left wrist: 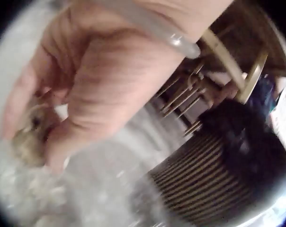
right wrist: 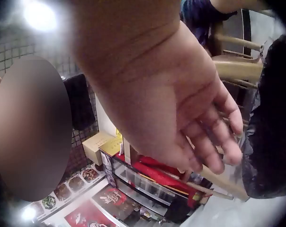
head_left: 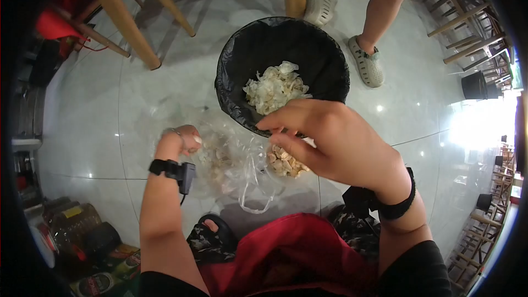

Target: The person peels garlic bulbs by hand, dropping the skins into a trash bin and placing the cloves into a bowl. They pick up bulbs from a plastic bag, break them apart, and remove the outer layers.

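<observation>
My left hand (head_left: 185,138) pinches a pale, brownish garlic-like piece (left wrist: 28,145) between thumb and fingers, over a clear plastic bag (head_left: 254,187) on the floor. Blurred pale pieces (head_left: 215,157) lie in the bag. My right hand (head_left: 344,143) is above the near rim of a black-lined bin (head_left: 231,102), over a heap of pinkish-tan cloves (head_left: 287,163). In the right wrist view, the fingers of that hand (right wrist: 166,104) are loosely spread, with nothing seen in them. White papery skins (head_left: 276,85) lie inside the bin.
Another person's leg (head_left: 385,8) and pale clogs (head_left: 367,65) are beyond the bin to the right. Wooden chair legs (head_left: 132,19) stand at the back left. Bottles (head_left: 69,223) stand at the lower left, near my sandalled foot (head_left: 212,234).
</observation>
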Demonstrator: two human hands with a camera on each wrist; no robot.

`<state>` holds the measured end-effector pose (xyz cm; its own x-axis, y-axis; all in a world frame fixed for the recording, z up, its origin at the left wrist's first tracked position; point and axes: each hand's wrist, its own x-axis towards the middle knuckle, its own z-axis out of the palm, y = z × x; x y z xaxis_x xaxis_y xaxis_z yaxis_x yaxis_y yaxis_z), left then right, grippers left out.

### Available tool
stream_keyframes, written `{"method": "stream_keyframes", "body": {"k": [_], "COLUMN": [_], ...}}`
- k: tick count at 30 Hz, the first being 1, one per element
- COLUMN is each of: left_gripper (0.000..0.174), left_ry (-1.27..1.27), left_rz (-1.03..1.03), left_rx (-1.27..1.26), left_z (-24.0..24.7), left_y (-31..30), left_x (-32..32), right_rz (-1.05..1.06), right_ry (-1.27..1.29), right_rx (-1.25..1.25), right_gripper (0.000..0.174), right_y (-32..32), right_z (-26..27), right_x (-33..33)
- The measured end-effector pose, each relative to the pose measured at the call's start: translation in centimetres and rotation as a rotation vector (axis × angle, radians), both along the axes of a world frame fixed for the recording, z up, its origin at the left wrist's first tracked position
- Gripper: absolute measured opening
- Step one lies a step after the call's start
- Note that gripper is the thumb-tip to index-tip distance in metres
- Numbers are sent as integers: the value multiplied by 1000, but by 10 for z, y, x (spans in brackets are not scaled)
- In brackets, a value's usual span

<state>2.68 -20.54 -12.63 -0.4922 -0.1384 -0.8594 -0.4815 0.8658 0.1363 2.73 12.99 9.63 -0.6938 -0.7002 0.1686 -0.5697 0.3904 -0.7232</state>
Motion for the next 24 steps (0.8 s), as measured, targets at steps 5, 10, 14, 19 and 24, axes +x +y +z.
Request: {"method": "stream_keyframes", "body": {"k": [5,10,14,19,24], "left_gripper": [46,46,41,35,33], "left_ry": [366,388,371,287,456], "left_rz": [229,584,807,743,770], "left_rx": [961,1756,1760,1573,1433], "left_z": [178,220,193,176,182], "left_y": [29,101,145,155,171], "left_x": [-21,-18,-14,-16,-13], "right_rz": [-98,-233,-236,-282,-302], "right_ry": [71,102,68,86,103], "right_rx": [-72,-300,-339,-324,-389], "right_gripper": [22,36,42,30,23], "right_y": [8,-7,-9,-2,0], "right_z": [-4,-12,-17,-31,-40], "right_x": [-13,-14,-14,-18,-22]}}
